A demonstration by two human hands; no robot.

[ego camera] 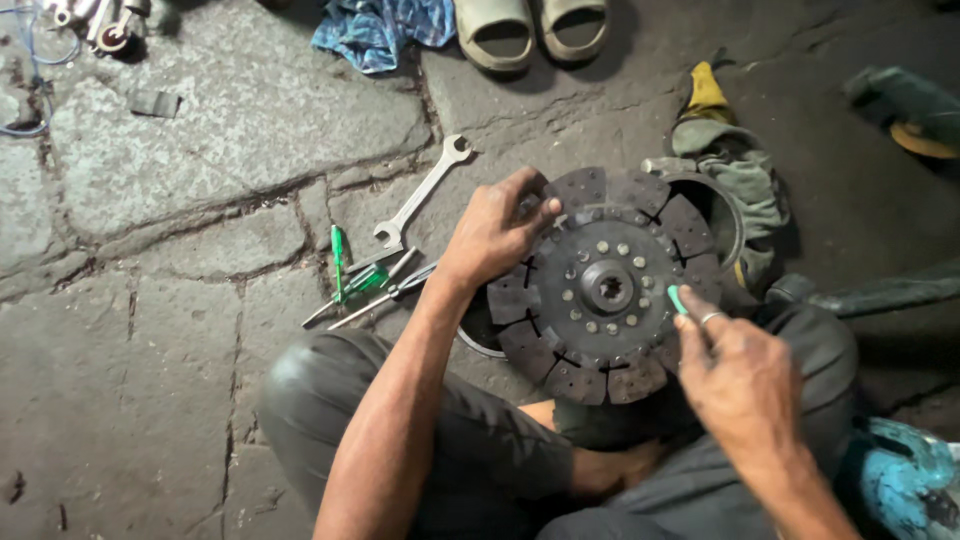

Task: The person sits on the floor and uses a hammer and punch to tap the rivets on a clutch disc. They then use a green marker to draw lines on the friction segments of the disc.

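A dark round clutch disc (600, 285) with segmented friction pads and a splined centre hub rests on my lap, over the stone floor. My left hand (495, 228) grips its upper left edge, fingers curled over the rim. My right hand (735, 370) is at the disc's lower right edge, pinching a small tool with a green tip (677, 298) that touches the disc face. A ring shows on one right finger.
A silver open-end wrench (420, 195), green-handled screwdrivers (355, 280) and thin metal rods lie on the floor to the left. A metal ring (725, 205) and rags (740, 170) sit behind the disc. Sandals (530, 30) and blue cloth (375, 30) lie at the top.
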